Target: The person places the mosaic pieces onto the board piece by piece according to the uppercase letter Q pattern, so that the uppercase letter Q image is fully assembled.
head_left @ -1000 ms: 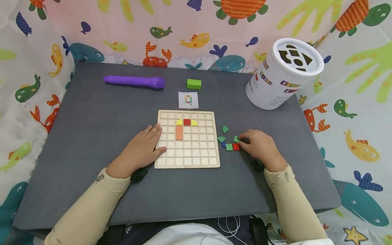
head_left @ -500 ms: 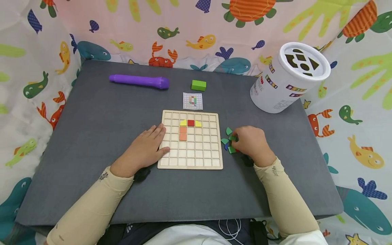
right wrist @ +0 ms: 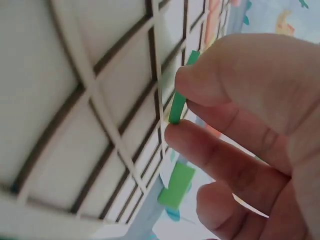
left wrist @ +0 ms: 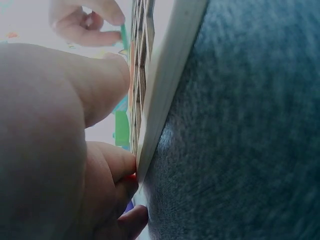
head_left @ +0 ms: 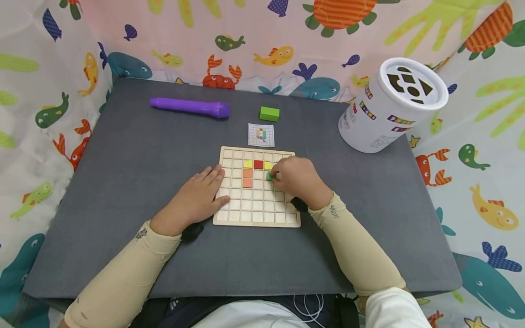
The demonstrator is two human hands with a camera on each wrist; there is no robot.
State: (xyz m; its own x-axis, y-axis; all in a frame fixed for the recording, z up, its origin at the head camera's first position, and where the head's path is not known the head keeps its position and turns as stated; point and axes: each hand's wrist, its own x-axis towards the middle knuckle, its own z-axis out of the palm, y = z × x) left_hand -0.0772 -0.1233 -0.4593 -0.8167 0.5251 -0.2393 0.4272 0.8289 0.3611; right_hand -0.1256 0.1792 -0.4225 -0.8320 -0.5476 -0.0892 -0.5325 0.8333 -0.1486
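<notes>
A wooden grid board (head_left: 262,207) lies on the grey table. My left hand (head_left: 190,198) rests on its left edge with the fingers straight. Over the upper right part of the grid, my right hand (head_left: 301,180) pinches a small green tile (right wrist: 178,107) between thumb and fingers, just below a yellow tile (head_left: 268,165). To the left of that yellow tile sit a red tile (head_left: 258,164) and another yellow tile (head_left: 248,164). Two orange tiles (head_left: 248,178) run down beneath the left yellow one. The loose tiles right of the board are hidden by my right hand and arm.
Behind the board lies a paper card (head_left: 261,135) with a coloured grid pattern, and beyond it a green block (head_left: 269,114). A purple stick with a thicker end (head_left: 189,107) is at the back left. At the back right stands a white bucket (head_left: 381,123) with shape holes in its lid.
My right hand has picked up a green tile from the loose pile and moved left over the board with it. The left hand stays on the board's edge.
</notes>
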